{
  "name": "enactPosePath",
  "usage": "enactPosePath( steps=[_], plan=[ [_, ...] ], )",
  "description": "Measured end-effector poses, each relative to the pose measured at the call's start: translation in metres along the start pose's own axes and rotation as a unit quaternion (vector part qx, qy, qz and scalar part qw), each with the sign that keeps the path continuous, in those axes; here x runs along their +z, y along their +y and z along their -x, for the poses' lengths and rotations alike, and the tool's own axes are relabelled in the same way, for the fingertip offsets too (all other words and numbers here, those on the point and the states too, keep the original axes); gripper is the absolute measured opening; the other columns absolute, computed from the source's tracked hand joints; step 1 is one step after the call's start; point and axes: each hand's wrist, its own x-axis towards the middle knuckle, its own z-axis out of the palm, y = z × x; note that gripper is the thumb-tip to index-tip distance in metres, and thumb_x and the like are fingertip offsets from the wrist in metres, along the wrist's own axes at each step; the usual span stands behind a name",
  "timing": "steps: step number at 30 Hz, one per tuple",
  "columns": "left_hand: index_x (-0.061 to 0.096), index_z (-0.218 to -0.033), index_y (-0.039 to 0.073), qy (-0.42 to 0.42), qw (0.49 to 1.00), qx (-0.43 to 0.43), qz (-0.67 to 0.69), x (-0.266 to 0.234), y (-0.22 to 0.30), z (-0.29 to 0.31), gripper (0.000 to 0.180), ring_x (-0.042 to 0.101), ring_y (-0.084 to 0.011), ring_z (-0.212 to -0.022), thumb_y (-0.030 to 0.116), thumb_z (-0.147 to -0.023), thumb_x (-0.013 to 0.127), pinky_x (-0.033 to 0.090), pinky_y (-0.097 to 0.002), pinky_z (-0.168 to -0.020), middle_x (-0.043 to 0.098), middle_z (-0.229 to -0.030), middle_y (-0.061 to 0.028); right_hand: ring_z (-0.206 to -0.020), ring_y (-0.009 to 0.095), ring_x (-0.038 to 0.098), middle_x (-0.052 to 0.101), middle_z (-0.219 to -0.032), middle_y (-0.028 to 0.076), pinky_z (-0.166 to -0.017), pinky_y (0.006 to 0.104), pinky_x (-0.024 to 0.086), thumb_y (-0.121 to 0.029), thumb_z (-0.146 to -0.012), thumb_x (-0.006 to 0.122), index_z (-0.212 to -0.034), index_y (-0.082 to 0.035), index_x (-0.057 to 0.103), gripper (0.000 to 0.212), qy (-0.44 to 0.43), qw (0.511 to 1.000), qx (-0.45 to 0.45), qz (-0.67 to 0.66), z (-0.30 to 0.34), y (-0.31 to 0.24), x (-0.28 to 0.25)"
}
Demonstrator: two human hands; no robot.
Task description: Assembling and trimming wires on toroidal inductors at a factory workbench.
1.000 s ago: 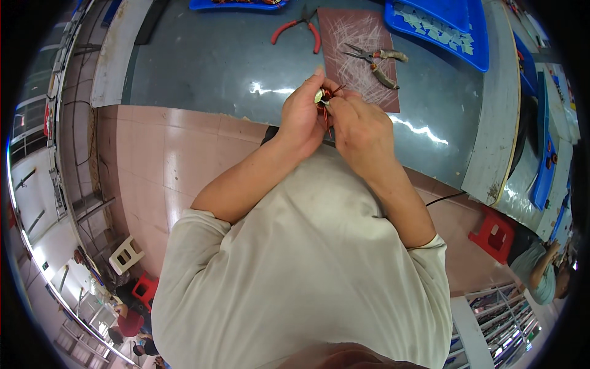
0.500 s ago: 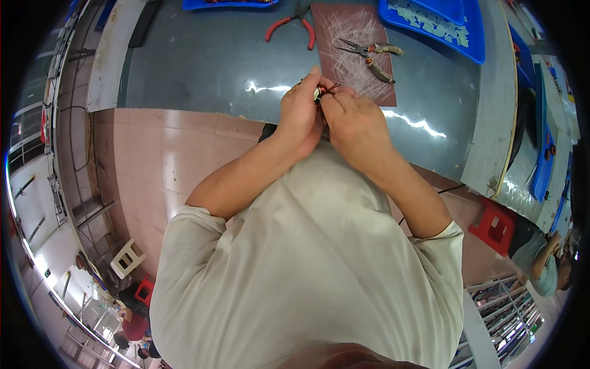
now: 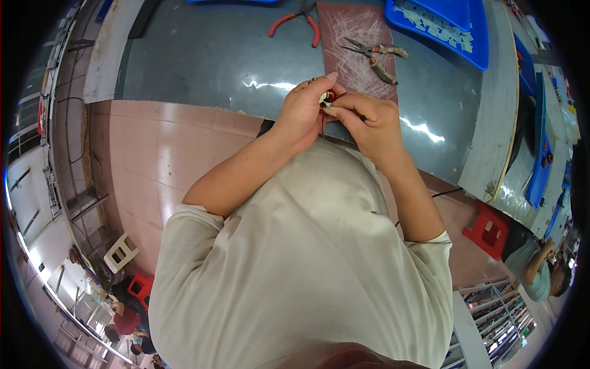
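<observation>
Just over the table's front edge, my left hand (image 3: 302,111) is closed around a small copper-wire coil (image 3: 330,96) with a pale core or insert. Red-brown wire ends stick out from the coil, one pointing down. My right hand (image 3: 373,123) meets it from the right, thumb and index finger pinched together at the coil's lower side, beside a whitish bit. The fingers hide most of the coil. Beyond my hands, long-nose pliers (image 3: 374,51) with worn handles lie on a scratched brown mat (image 3: 344,24). Red-handled pliers (image 3: 315,31) rest left of the mat.
A blue tray (image 3: 482,55) of small white pieces stands at the back right of the grey table (image 3: 196,61). Another blue tray (image 3: 233,0) shows at the far edge. A red stool (image 3: 487,230) and another person (image 3: 533,277) are off to the right.
My right hand has shifted slightly right and down, its thumb and index finger now showing as a pinch. More of the coil shows between my hands. The view has moved slightly.
</observation>
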Motion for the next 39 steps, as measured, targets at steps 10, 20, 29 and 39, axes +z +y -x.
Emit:
enactPosePath(
  steps=[10, 20, 29, 39],
  plan=[
    [0.066, -0.098, 0.001, 0.026, 1.000, 0.003, -0.009, 0.008, 0.001, 0.001, 0.030, 0.065, -0.0148, -0.079, 0.029, -0.106, 0.060, 0.055, -0.0301, -0.071, 0.068, -0.092, -0.0063, -0.075, 0.009, 0.069, 0.075, -0.082, 0.006, -0.070, 0.0262, 0.056, -0.004, -0.083, 0.083, -0.090, 0.004, 0.074, 0.014, 0.002, 0.978, 0.183, -0.102, -0.003, -0.001, -0.006],
    [0.063, -0.092, 0.005, -0.031, 1.000, 0.007, -0.001, 0.000, 0.000, -0.004, 0.020, 0.063, -0.0131, -0.076, 0.021, -0.103, 0.062, 0.054, -0.0281, -0.068, 0.064, -0.088, -0.0032, -0.077, 0.012, 0.072, 0.075, -0.083, 0.009, -0.070, 0.0251, 0.059, 0.000, -0.085, 0.081, -0.090, 0.006, 0.070, 0.013, -0.049, 0.950, 0.247, -0.186, -0.013, -0.001, -0.016],
    [0.064, -0.093, 0.004, -0.028, 1.000, 0.000, -0.002, -0.002, -0.002, -0.004, 0.014, 0.063, -0.0122, -0.077, 0.016, -0.101, 0.061, 0.054, -0.0259, -0.069, 0.065, -0.089, -0.0033, -0.080, 0.012, 0.072, 0.074, -0.085, 0.008, -0.073, 0.0246, 0.057, 0.003, -0.084, 0.080, -0.090, 0.004, 0.065, 0.016, -0.054, 0.952, 0.232, -0.191, -0.013, 0.001, -0.017],
    [0.059, -0.082, 0.007, 0.008, 0.999, 0.013, -0.038, 0.010, 0.000, -0.001, 0.016, 0.053, -0.0087, -0.074, 0.012, -0.098, 0.057, 0.046, -0.0254, -0.067, 0.057, -0.083, 0.0006, -0.080, 0.008, 0.068, 0.071, -0.085, 0.003, -0.072, 0.0225, 0.055, 0.001, -0.082, 0.084, -0.091, 0.001, 0.066, 0.020, -0.050, 0.966, 0.219, -0.130, -0.010, 0.001, -0.013]
  ],
)
